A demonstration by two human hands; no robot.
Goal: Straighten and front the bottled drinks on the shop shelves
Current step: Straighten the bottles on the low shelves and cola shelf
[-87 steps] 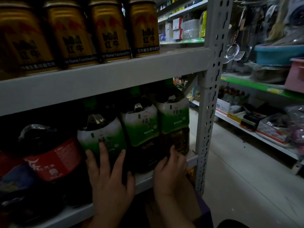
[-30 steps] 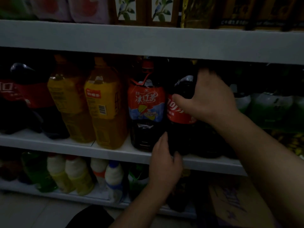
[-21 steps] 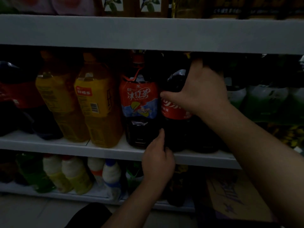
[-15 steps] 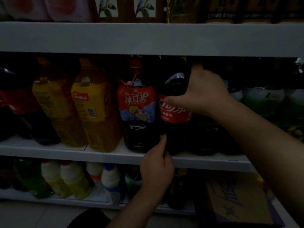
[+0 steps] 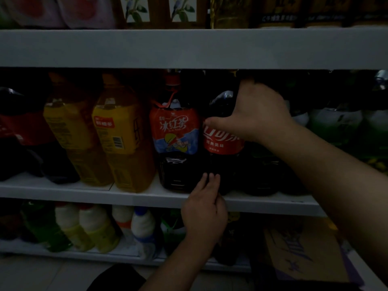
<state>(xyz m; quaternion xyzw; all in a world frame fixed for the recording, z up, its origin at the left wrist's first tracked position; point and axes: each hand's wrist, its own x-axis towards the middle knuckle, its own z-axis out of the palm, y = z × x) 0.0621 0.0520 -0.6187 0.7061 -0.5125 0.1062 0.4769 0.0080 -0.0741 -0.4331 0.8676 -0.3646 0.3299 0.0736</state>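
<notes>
Gripping a glossy, red-labelled cola bottle's [image 5: 223, 144] domed shoulder is the right hand [image 5: 259, 115]; the left hand's [image 5: 204, 214] straight fingers touch its base, beside a 冰红茶 bottle [image 5: 175, 132].

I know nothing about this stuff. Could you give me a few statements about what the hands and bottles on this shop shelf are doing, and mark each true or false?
1. The right hand grips the cola bottle near its shoulder. True.
2. The left hand holds a yellow bottle. False: its straight fingers touch the base of the cola bottle, by the edge of the middle shelf.
3. The iced tea bottle stands directly left of the cola bottle. True.
4. The cola bottle lies on its side. False: it stands upright, with its red label facing out.
5. Two yellow bottles stand left of the iced tea bottle. True.
</notes>
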